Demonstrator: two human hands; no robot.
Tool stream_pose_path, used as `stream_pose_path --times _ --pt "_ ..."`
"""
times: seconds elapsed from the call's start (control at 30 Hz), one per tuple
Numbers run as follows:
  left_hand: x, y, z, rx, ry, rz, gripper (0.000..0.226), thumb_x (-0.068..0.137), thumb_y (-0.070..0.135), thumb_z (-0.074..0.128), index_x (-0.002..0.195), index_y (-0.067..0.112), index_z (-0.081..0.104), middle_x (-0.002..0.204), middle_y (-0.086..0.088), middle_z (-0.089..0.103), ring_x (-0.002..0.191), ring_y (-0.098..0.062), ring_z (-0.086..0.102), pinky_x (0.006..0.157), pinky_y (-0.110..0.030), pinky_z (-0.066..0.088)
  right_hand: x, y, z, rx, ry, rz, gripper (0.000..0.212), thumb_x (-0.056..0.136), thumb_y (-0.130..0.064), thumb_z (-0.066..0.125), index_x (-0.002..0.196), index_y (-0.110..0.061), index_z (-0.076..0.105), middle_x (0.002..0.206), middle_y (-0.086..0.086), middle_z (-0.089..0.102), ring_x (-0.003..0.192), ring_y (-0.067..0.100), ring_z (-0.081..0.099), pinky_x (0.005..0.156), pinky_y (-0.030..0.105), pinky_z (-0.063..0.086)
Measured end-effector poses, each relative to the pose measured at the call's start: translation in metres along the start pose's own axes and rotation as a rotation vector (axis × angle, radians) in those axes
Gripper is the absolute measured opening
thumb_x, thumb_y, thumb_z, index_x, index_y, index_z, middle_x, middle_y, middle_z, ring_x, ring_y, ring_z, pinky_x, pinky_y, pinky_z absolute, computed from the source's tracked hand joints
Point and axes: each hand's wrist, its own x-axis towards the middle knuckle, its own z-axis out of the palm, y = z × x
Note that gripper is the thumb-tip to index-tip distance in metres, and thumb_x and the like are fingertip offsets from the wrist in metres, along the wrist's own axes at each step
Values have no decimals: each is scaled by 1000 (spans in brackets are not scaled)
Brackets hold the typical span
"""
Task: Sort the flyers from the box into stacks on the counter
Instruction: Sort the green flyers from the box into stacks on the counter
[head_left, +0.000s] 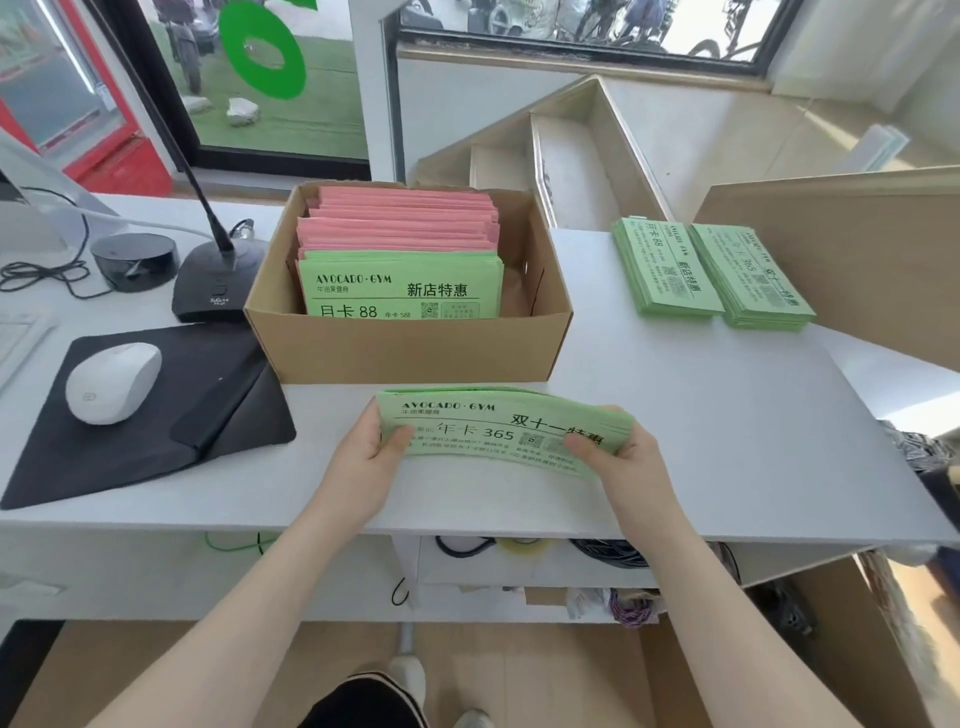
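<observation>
The left hand (371, 457) and right hand (626, 454) each grip an end of a green flyer bundle (498, 428), thumbs on top, held just in front of the box (410, 338) and seemingly resting on the counter (727, 415). The box holds green flyers (400, 286) before pink flyers (405, 218). Two green stacks (711, 275) lie side by side at the right.

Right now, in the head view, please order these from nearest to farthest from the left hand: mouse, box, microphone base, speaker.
From the left hand:
1. Box, just behind the hand.
2. Mouse, to its left on the black pad.
3. Microphone base, behind and left.
4. Speaker, farthest back left.
</observation>
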Motion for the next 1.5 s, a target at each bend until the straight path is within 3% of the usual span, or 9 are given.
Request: stream_pose_path --times 0.27,0.43,0.6,0.8,0.97,1.07,1.2,1.43,1.5 --pt "37 64 -9 284 -6 380 26 93 4 49 96 30 49 77 16 61 73 15 53 67 -2 37 15 -30 -13 -349 259 -299 59 77 -2 70 113 -42 47 123 -12 44 99 10 50 85 26 46" --pt "76 104 5 411 -64 570 25 92 14 42 112 10 55 95 5 60 83 -10 54 71 -2 34 30 -44 -25 -982 441 -630 36 76 -7 65 109 -19 55 135 14 43 115 25 39 96 37 37" --pt "96 124 35 402 -126 611 21 92 7 42 108 13 55 93 3 60 83 -16 53 70 -25 38 37 -52 -51 -1094 373 -576 25 85 -20 43 101 -5 54 119 13 59 112 22 41 93 40 41" --pt "118 151 99 447 -109 645 28 89 17 38 109 11 56 91 1 58 83 -25 54 71 -37 43 52 -59 -102 -908 300 -316 7 94 -16 43 94 -10 47 79 6 55 71 25 46 57 30 29" --pt "156 171 168 371 -11 496 21 88 12 55 108 16 60 91 -1 65 83 -18 58 73 -28 43 88 -63 -159 -605 265 -141 9 94 -10 47 98 -12 54 83 6 65 73 27 57 66 36 45" --pt "186 177 207 -99 -30 101 8 87 14 60 93 18 58 84 3 67 71 -2 61 63 -10 45 114 -66 -197 -308 204 -24 18 93 -5 48 99 -17 60 95 -1 70 88 21 67 80 38 53" --pt "220 163 265 -642 -186 -256 12 92 9 53 102 17 53 95 -5 71 79 -16 70 69 -25 57 150 -66 -238 -126 168 54 23 93 -1 45 99 -17 62 95 -1 72 81 16 69 69 33 57" --pt "248 141 347 -334 -144 -177 43 94 0 41 95 42 51 96 7 68 86 -8 66 71 -28 54 209 -58 -270 -137 277 104 22 93 0 45 104 -13 60 88 -4 68 73 9 64 56 19 52" --pt "264 145 357 -232 -107 -140 39 94 4 42 120 31 54 107 6 66 94 -9 64 80 -31 53 224 -62 -278 -133 293 86 20 93 -2 46 102 -13 60 92 0 68 79 14 64 65 26 55"
